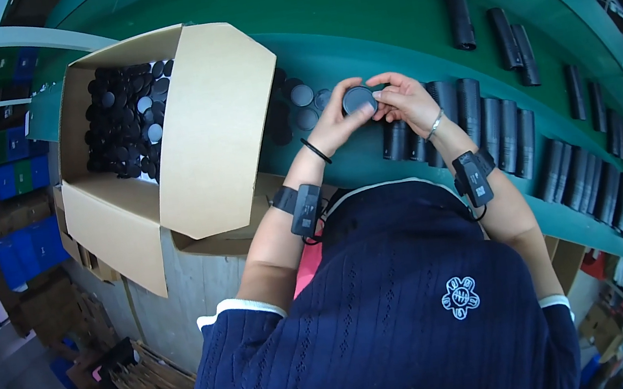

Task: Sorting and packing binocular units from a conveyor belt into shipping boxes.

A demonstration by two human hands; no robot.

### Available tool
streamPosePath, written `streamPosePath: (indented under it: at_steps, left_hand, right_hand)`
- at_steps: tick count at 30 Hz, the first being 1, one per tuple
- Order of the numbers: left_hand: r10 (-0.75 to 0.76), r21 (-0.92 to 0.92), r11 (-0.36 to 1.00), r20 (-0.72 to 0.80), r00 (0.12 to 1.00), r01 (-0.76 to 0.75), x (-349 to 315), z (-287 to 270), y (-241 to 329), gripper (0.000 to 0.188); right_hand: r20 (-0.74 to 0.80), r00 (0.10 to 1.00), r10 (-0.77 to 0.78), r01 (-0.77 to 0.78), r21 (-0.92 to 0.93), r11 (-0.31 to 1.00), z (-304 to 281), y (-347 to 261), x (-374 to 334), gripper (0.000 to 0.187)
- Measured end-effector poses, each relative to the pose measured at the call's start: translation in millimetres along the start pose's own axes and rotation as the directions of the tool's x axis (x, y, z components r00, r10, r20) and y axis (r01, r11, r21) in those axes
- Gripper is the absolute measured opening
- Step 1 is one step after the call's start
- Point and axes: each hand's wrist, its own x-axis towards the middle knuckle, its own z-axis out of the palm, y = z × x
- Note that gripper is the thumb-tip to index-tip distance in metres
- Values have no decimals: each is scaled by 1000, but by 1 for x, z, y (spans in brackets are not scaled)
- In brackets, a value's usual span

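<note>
Over the green bench, my left hand (335, 126) is closed around a round dark cap (358, 97), thumb lying across its face. The fingers of my right hand (409, 103) pinch the cap's right edge. Just left of my hands, several loose caps (302, 95) lie on the bench, some showing a pale grey inner face. Black cylindrical tubes (397, 140) stand in a row beside and below my right hand. Part of the cap is hidden under my thumb and fingers.
An open cardboard box (218, 128) at the left holds a heap of black caps (127, 117), its flaps folded outward. More black tubes (597, 186) line the bench (354, 45) to the right, with a few farther back (460, 18). Blue crates (28, 248) sit at the far left.
</note>
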Motion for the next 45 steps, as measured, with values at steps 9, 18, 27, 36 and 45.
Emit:
streamPosePath:
  at_steps: [9,18,27,36,45]
  left_hand:
    - [-131,-720,666,140,981,192,18,-22,23,33]
    - [-396,-812,531,14,918,241,40,-5,-4,54]
    - [-181,454,876,2,984,160,43,55,-77,89]
    - [-67,58,997,176,982,58,27,30,-10,67]
    - [-18,-54,998,97,995,23,8,32,-18,57]
  right_hand:
    - [53,967,-247,249,-378,892,-12,13,-1,35]
    - [33,985,-168,170,-282,944,-21,-7,-33,86]
    - [-411,872,-268,-88,-669,738,-128,-51,74,55]
    - [-219,677,-703,-293,-956,16,-174,-14,129,44]
    - [67,998,12,0,-167,986,-36,-17,-3,14]
